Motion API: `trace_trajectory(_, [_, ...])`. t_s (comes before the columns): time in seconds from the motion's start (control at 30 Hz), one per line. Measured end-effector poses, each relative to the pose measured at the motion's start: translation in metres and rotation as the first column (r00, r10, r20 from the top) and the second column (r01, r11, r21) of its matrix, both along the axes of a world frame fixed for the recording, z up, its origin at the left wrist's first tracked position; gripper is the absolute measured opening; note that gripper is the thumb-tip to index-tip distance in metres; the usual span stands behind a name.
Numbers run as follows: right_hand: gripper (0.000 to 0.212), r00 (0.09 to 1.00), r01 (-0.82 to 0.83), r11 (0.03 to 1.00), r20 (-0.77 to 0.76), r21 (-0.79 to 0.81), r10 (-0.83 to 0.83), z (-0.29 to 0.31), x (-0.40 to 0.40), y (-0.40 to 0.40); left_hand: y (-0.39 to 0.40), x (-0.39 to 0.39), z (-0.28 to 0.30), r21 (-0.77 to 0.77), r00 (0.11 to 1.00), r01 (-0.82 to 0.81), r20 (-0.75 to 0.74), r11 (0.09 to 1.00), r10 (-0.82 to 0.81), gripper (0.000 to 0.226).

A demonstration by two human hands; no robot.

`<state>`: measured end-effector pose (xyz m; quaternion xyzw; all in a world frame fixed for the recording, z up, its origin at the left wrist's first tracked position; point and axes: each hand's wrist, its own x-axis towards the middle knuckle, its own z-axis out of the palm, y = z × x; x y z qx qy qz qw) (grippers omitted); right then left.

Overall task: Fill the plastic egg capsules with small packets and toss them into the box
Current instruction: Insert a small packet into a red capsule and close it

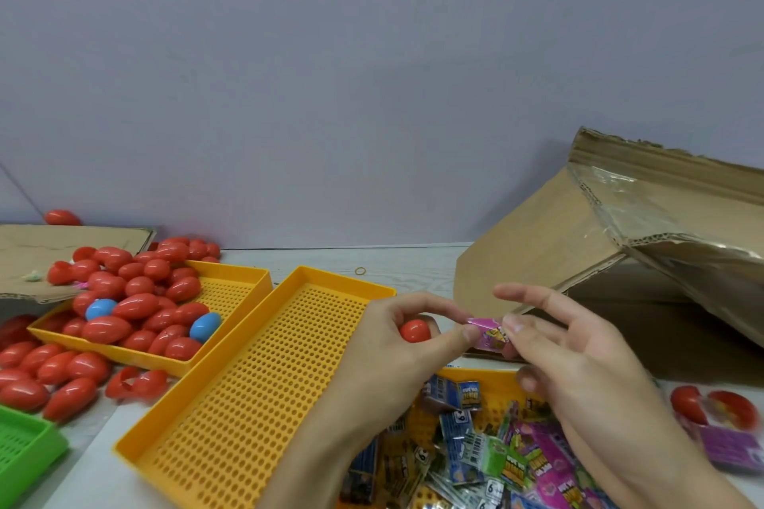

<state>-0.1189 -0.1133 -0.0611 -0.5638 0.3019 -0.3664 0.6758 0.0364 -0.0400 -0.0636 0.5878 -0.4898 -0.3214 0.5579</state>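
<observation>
- Both hands meet above the counter's near edge — left hand (397, 337) curls around a red egg capsule (414, 331), its thumb also touching the pink packet (492, 337).
- Right hand (574, 347) pinches that packet between thumb and forefinger, other fingers spread.
- More packets (488, 450) fill a yellow tray (496, 382) below.
- Cardboard box (612, 260) stands at the far right — red eggs (132, 302) heap far left.

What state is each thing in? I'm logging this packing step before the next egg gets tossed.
left hand: holds a red egg half, pinches the pink packet
right hand: pinches the pink packet
middle yellow tray: empty
far yellow tray: holds closed eggs
cardboard box: open
</observation>
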Motion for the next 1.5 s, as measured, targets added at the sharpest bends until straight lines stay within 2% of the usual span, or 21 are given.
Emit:
trace_trajectory(0.23, [0.03,0.997,-0.035,0.999,0.07,-0.032,0.037,0.0042,-0.0014,0.0023,0.0003,-0.0019,-0.0008,-0.004,0.997,0.02,0.08,1.0,-0.02,0.008])
trace_trajectory(0.33, [0.027,0.997,-0.073,0.994,0.032,-0.086,0.076,0.0058,-0.002,0.0052,-0.0006,-0.0038,0.0002,-0.03,0.996,-0.012,0.086,0.999,0.015,0.002])
trace_trajectory(0.47, [0.029,0.997,-0.057,0.987,-0.053,-0.152,0.049,0.0045,-0.0004,0.0071,-0.0016,-0.0042,0.0005,-0.1,0.988,-0.108,0.099,0.989,0.117,0.008])
trace_trajectory(0.67, [0.037,0.995,0.035,0.994,-0.09,-0.107,-0.045,-0.001,0.002,0.0024,-0.0018,-0.0048,0.0009,-0.14,0.98,-0.145,0.119,0.98,0.162,0.012])
trace_trajectory(0.83, [0.038,0.997,0.023,0.996,-0.078,-0.087,-0.03,0.0014,0.0025,0.0054,-0.0023,-0.0054,0.0007,-0.141,0.979,-0.149,0.117,0.979,0.165,0.009])
trace_trajectory(1.0, [0.03,0.996,-0.026,0.992,-0.091,-0.122,0.015,0.0052,0.0012,0.0066,-0.0022,-0.0056,0.0004,-0.118,0.98,-0.125,0.14,0.985,0.142,0.01])
trace_trajectory(1.13, [0.022,0.999,0.022,0.985,-0.024,-0.169,-0.027,0.0061,0.0004,0.0068,-0.0011,-0.0057,0.0014,-0.092,0.983,-0.096,0.148,0.991,0.109,0.007])
trace_trajectory(1.37, [0.021,0.998,-0.04,0.993,-0.052,-0.109,0.035,0.0054,-0.0001,0.0054,-0.0014,-0.0043,0.0018,-0.081,0.987,-0.1,0.119,0.992,0.11,0.006])
trace_trajectory(1.5, [0.012,0.997,0.036,0.994,-0.072,-0.101,-0.043,0.0034,0.0005,0.0039,-0.0009,-0.0058,0.0014,-0.047,0.987,-0.065,0.142,0.997,0.071,0.011])
